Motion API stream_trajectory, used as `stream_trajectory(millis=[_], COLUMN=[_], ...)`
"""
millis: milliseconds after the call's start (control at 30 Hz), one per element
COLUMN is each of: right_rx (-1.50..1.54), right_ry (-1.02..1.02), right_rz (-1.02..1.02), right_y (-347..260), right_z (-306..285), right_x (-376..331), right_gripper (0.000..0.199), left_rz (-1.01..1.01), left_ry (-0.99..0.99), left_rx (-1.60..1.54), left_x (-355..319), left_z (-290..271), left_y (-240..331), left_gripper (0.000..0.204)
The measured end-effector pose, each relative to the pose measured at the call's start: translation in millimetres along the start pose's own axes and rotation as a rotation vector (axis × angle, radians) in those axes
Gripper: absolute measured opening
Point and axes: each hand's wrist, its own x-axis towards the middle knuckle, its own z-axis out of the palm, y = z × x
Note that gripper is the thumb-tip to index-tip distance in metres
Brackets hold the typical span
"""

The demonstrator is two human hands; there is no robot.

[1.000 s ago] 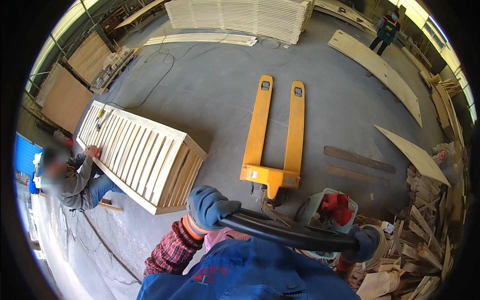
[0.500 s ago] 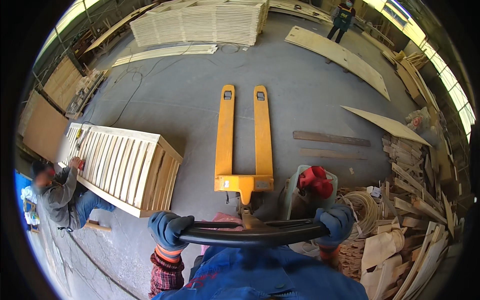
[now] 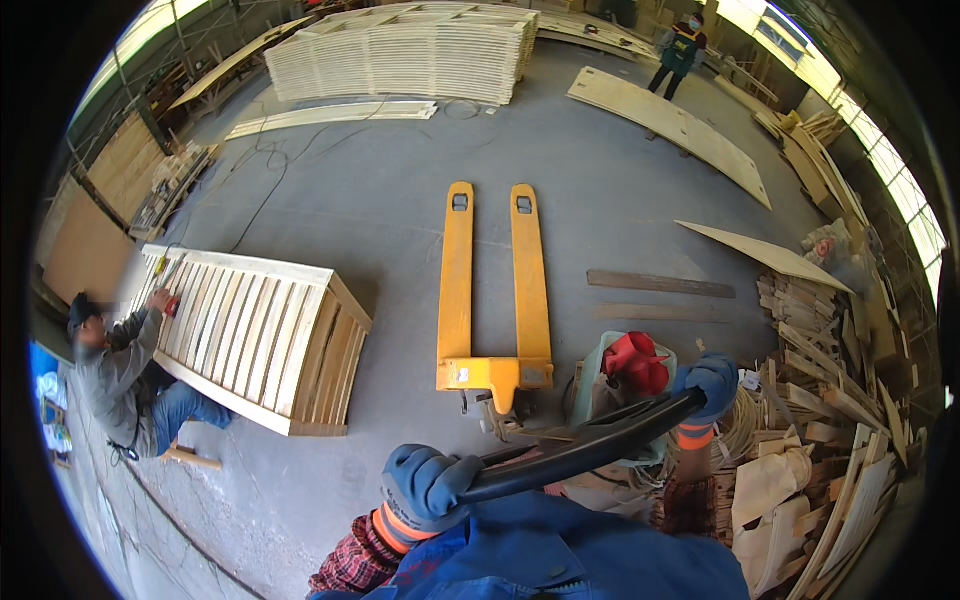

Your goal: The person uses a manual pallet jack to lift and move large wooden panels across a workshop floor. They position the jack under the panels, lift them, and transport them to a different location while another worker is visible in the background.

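Note:
My left hand (image 3: 428,487), in a grey-blue work glove with an orange cuff, is closed round the left end of a black handle bar (image 3: 590,449). Gloved alike, my right hand (image 3: 709,384) grips the bar's other end. The bar is tilted, its right end farther from me than its left. It belongs to a yellow pallet jack (image 3: 495,372), whose two forks (image 3: 457,270) point away from me over the grey floor. Nothing lies on the forks. Both thumbs are partly hidden by the bar and gloves.
Left, a person in grey works at a slatted wooden crate (image 3: 250,335). Beside the jack, right, stands a pale green bin (image 3: 590,375) with a red item (image 3: 637,362). Dark planks (image 3: 660,283), boards (image 3: 670,130) and scrap wood (image 3: 810,390) lie right. Stacked slatted panels (image 3: 400,60) and another person stand far off.
The handle bar has swung from level to slanted. My left hand has come nearer and rightward; my right hand has gone farther forward and right. The forks appear slightly shifted in view.

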Motion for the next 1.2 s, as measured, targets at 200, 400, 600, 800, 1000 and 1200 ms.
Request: stream_trajectory(millis=[200, 400, 600, 800, 1000, 1200], right_rx=[0.127, 0.250, 0.304, 0.340, 0.411, 0.411], right_ry=[0.014, 0.036, 0.055, 0.063, 0.088, 0.083], right_rz=[-0.038, -0.118, -0.157, -0.180, -0.194, -0.222], right_y=[20, 46, 54, 56, 41, 13], right_z=[33, 81, 135, 196, 258, 317], right_x=[16, 38, 67, 90, 127, 151], right_gripper=[0.031, 0.032, 0.034, 0.036, 0.035, 0.033], left_rz=[-0.076, -0.174, -0.250, -0.323, -0.335, -0.270], left_ry=[-0.002, 0.068, 0.172, 0.201, 0.191, 0.215], left_rx=[-0.007, 0.057, 0.176, 0.264, 0.305, 0.317], left_x=[4, 18, 36, 53, 72, 80], left_z=[0, 13, 25, 23, 14, -11], left_y=[28, 43, 36, 6, -44, -133], left_gripper=[0.046, 0.041, 0.037, 0.035, 0.036, 0.035])
